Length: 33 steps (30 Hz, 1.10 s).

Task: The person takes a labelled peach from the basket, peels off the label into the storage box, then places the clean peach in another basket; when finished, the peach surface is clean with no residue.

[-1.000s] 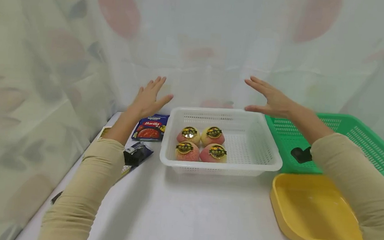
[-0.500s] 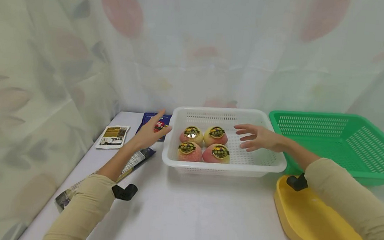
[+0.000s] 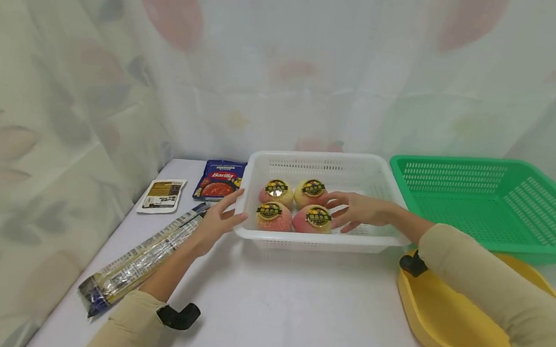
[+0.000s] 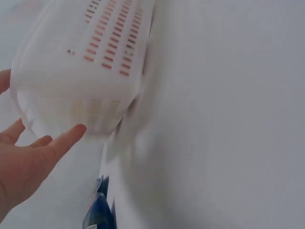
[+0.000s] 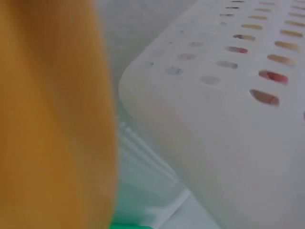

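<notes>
Several pink-and-yellow peaches point(image 3: 274, 220) with black-and-gold labels sit in the left half of a white perforated basket point(image 3: 322, 240). My right hand point(image 3: 361, 209) reaches inside this basket, its fingers loosely bent beside the front right peach point(image 3: 312, 220); whether they touch it I cannot tell. At the basket's left front corner is my left hand point(image 3: 214, 224), fingers spread along the rim. In the left wrist view that hand point(image 4: 28, 164) has its fingers extended by the basket wall point(image 4: 62, 81). The right wrist view shows only the basket's outside point(image 5: 200, 124), with no hand visible.
A green basket point(image 3: 453, 211) stands right of the white one, and a yellow tray point(image 3: 449, 321) lies in front of it. On the left are a blue Barilla pouch point(image 3: 220, 182), a white-and-brown packet point(image 3: 163, 196) and a long, shiny package point(image 3: 138, 260). Curtains surround the table.
Both hands have come down from above the table. The right went into the white basket and moved left to the peaches; the left lowered to the basket's left front corner.
</notes>
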Each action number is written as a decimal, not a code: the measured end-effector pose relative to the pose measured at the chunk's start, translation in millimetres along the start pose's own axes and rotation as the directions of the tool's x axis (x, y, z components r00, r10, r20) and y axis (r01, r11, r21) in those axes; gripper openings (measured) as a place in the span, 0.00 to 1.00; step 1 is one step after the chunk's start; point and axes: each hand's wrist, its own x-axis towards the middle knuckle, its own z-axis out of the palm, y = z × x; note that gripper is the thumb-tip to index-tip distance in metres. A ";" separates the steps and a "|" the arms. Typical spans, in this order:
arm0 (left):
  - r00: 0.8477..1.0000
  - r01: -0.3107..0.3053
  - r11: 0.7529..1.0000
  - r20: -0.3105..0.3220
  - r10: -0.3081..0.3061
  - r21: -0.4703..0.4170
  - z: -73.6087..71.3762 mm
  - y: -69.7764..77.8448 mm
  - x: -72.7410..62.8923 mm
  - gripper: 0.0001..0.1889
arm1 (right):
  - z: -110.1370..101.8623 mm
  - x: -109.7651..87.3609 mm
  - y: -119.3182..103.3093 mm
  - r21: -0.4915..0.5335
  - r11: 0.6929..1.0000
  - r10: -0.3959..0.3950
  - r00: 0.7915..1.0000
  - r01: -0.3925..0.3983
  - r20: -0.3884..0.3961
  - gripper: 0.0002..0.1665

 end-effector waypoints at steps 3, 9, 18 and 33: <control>1.000 0.005 0.998 0.010 -0.005 -0.066 5.1 -1.5 -3.7 0.35 | 5.5 3.9 -2.9 -0.028 1.000 0.007 1.000 -0.007 -0.011 0.46; 1.000 0.020 0.997 0.016 -0.018 -0.074 15.0 -3.8 -8.0 0.36 | 17.4 11.8 -6.6 -0.082 0.997 0.015 0.999 -0.018 -0.030 0.47; 1.000 0.005 0.994 0.012 -0.003 -0.107 15.6 -8.5 -7.9 0.36 | 23.7 18.3 -5.2 -0.193 0.980 -0.057 0.996 0.043 -0.065 0.48; 1.000 -0.006 0.994 0.015 0.008 -0.112 16.7 -8.9 -10.4 0.36 | 24.5 11.9 -3.9 -0.242 0.967 -0.119 0.984 0.084 -0.134 0.44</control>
